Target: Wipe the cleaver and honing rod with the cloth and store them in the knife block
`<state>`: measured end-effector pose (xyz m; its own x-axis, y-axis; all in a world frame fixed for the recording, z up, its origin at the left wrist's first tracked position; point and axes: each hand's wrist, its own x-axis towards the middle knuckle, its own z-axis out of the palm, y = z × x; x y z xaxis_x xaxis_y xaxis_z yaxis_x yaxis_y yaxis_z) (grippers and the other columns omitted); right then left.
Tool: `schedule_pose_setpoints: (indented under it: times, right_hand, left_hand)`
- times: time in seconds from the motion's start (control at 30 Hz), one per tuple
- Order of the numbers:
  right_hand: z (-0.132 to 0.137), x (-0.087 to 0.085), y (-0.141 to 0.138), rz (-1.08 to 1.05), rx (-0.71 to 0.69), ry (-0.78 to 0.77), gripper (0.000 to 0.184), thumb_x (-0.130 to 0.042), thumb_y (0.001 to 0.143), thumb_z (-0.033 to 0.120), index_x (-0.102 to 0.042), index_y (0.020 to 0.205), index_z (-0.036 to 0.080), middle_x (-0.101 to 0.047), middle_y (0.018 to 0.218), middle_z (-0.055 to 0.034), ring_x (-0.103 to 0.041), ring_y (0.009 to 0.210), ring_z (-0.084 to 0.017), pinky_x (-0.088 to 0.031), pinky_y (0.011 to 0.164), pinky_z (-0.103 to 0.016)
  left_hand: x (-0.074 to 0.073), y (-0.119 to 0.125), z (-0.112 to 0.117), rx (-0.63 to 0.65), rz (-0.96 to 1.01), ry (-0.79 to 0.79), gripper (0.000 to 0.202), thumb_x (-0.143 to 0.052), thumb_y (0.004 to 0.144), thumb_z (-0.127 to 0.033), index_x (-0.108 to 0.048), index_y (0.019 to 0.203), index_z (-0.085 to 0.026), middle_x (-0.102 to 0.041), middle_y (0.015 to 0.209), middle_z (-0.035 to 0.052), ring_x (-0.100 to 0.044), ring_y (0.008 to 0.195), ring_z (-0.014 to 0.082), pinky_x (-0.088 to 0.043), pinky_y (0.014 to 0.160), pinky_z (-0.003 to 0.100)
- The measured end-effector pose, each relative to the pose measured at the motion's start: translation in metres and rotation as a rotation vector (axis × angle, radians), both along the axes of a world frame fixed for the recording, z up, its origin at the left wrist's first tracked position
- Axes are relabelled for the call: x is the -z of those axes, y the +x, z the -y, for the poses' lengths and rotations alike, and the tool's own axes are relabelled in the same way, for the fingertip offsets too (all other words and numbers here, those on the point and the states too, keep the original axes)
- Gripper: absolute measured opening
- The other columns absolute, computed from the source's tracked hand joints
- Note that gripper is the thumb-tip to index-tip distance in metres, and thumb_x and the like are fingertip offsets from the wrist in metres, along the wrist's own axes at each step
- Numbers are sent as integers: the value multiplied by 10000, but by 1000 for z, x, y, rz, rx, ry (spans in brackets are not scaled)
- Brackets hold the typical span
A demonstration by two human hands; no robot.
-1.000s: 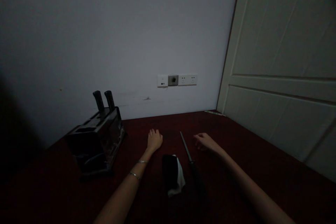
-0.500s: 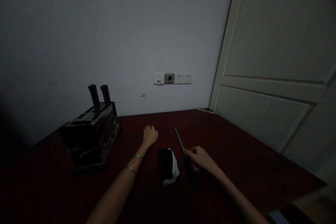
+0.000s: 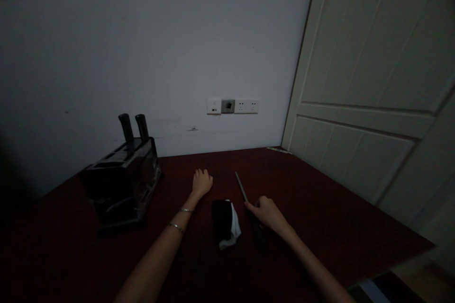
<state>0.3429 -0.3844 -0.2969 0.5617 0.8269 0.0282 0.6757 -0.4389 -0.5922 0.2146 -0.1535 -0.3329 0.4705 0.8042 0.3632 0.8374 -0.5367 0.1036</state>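
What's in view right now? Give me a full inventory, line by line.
table: one, dark red, fills the lower view
knife block: one, black, on the table at left
knife handles: two, black, sticking up from the block's far end
sharpening rod: one, grey steel, on the table at centre, pointing away
cloth: one, black and white, between the forearms
socket panel: one row, white and grey, on the wall
wall: one, pale grey, behind the table
door: one, cream, at right
bracelets: two, silver, on the left wrist
left grip: curled, resting on the table, holding nothing
right grip: closed over the rod's near end
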Motion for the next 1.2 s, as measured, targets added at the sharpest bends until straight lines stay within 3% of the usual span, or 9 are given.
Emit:
schedule_pose_setpoints:
  times: [0.17,0.27,0.43,0.63,0.9,1.03,1.2]
  right_hand:
    - [2,-1,2,-25,24,3,293,-565,745,413,-512,607,160,-656,693,-122,-630,657,-206,-353,504,-239]
    - [4,-1,5,-132,24,-10,304,-503,793,421,-509,646,155,-660,663,-124,-638,612,-196,-382,480,-232]
    - [9,1,11,-381,26,-44,313,-329,885,425,-462,799,155,-583,425,-38,-581,387,-173,-381,366,-225]
    - [9,-2,9,-490,67,49,264,-428,852,416,-396,697,206,-479,341,56,-463,275,-107,-290,297,-179]
    - [-10,-29,-2,-639,-39,218,396,-432,826,473,-445,563,178,-439,333,62,-405,261,-65,-281,293,-172]
    - [-24,-46,-3,-742,-105,256,435,-426,829,487,-563,629,125,-417,330,63,-387,263,-58,-289,299,-169]
    - [-39,-63,-14,-931,-155,326,392,-455,838,469,-530,656,130,-401,361,72,-418,303,-58,-330,324,-164]
  left_hand:
    - [0,0,-1,1,3,-4,390,-355,853,-288,-513,1109,-40,-486,1225,245,-420,1181,299,-308,958,401]
    - [0,0,-1,2,4,-6,382,-357,850,-287,-519,1099,-46,-498,1212,236,-421,1177,298,-312,955,400]
    - [-1,-1,0,2,9,-13,380,-357,848,-285,-521,1095,-46,-504,1204,228,-429,1168,298,-315,955,394]
    - [-5,-2,4,6,13,-32,374,-353,848,-281,-519,1089,-48,-496,1214,232,-419,1179,302,-311,957,405]
    - [-5,-2,5,9,18,-16,368,-354,847,-269,-521,1083,-42,-509,1192,229,-419,1179,301,-306,968,401]
    - [-3,-2,4,10,16,-6,373,-354,849,-268,-521,1093,-41,-507,1202,226,-414,1187,301,-306,973,403]
    - [-2,-1,4,1,25,-3,365,-352,852,-267,-521,1092,-50,-496,1220,230,-414,1193,293,-305,976,411]
